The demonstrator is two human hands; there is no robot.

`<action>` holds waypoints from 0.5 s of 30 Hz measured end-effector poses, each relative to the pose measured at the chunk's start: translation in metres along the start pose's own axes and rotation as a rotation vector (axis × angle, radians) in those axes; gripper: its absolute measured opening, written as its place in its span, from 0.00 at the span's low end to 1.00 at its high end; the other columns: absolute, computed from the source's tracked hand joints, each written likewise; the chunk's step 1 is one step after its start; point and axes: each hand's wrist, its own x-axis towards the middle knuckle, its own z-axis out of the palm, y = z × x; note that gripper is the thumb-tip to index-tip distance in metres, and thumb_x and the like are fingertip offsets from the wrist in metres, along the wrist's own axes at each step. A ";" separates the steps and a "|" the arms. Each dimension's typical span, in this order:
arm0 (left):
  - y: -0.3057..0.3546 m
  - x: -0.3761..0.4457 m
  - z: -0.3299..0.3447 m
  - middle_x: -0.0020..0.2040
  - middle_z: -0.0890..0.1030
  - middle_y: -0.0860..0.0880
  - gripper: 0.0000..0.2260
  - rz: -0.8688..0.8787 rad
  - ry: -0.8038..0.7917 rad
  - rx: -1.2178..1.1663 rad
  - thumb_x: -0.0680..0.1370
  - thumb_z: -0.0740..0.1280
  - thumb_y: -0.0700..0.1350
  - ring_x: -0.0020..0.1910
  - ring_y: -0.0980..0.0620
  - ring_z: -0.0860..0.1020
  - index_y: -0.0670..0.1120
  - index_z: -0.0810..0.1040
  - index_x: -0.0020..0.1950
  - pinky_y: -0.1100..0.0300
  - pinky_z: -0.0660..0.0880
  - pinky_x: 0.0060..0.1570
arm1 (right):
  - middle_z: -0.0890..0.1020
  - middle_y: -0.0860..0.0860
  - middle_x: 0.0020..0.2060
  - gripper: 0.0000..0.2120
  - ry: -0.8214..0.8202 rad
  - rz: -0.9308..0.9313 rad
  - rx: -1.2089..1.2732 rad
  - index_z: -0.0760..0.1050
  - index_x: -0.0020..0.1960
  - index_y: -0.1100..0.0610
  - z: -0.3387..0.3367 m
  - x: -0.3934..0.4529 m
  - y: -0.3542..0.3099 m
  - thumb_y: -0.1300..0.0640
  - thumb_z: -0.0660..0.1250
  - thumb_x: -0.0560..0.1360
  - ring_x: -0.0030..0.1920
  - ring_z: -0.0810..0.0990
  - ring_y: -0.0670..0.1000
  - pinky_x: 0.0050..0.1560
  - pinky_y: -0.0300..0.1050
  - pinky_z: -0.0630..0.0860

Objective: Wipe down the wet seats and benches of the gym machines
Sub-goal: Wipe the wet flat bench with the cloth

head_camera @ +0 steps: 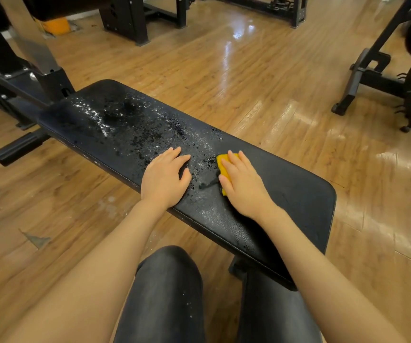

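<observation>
From my remote station I judge the wiping of this bench [286, 194] to be in progress and roughly half done: the padded top is dry and matt on the near right end, while beaded water [115, 120] covers the far left half and a thin film remains between the hands. The right hand [242, 184] lies flat on one yellow sponge [223, 164], fingers straight, pressing it to the pad at the edge of the wet zone; most of the sponge is hidden under the palm. The left hand [166, 174] rests on the pad just beside it, fingers relaxed and grasping nothing, apparently bracing. The next move, in my judgement, calls for pushing the sponge leftward across the droplets with steady pressure, and shifting the left hand clear of its path. Count: one bench, one sponge, two hands. Other machine frames [372, 78] stand on the wooden floor [224, 70]; their seats are not visible.
</observation>
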 end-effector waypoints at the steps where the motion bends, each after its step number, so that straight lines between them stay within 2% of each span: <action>1: 0.000 0.000 0.000 0.74 0.67 0.49 0.19 0.003 0.000 0.002 0.81 0.58 0.51 0.75 0.50 0.61 0.51 0.72 0.71 0.53 0.59 0.73 | 0.57 0.52 0.77 0.28 -0.002 -0.013 0.005 0.59 0.76 0.57 -0.002 -0.025 -0.005 0.44 0.48 0.81 0.78 0.48 0.54 0.77 0.48 0.47; 4: 0.000 0.000 0.001 0.75 0.67 0.49 0.19 0.004 -0.005 0.013 0.81 0.57 0.51 0.75 0.50 0.61 0.51 0.71 0.72 0.52 0.58 0.73 | 0.53 0.46 0.77 0.31 -0.053 -0.016 -0.020 0.55 0.77 0.52 -0.005 -0.106 -0.020 0.39 0.40 0.79 0.78 0.46 0.50 0.75 0.45 0.46; 7: 0.000 0.000 0.002 0.75 0.67 0.49 0.19 -0.002 -0.002 0.023 0.81 0.57 0.50 0.76 0.50 0.61 0.52 0.71 0.72 0.53 0.58 0.73 | 0.60 0.47 0.76 0.29 -0.047 0.006 -0.115 0.59 0.76 0.51 -0.004 -0.147 -0.021 0.38 0.41 0.81 0.76 0.56 0.51 0.71 0.50 0.56; 11: 0.001 0.001 0.003 0.74 0.67 0.49 0.19 -0.001 0.002 0.026 0.81 0.57 0.50 0.75 0.50 0.61 0.52 0.71 0.71 0.52 0.58 0.73 | 0.58 0.49 0.77 0.29 -0.078 -0.113 -0.074 0.59 0.76 0.55 -0.008 -0.096 -0.011 0.42 0.44 0.80 0.77 0.53 0.52 0.75 0.44 0.46; 15: -0.001 0.001 0.001 0.75 0.67 0.49 0.19 -0.001 0.002 0.012 0.81 0.57 0.51 0.75 0.50 0.61 0.52 0.71 0.71 0.53 0.58 0.73 | 0.57 0.54 0.77 0.27 -0.051 -0.037 -0.050 0.58 0.77 0.58 0.000 0.008 -0.001 0.46 0.49 0.82 0.77 0.51 0.56 0.77 0.53 0.50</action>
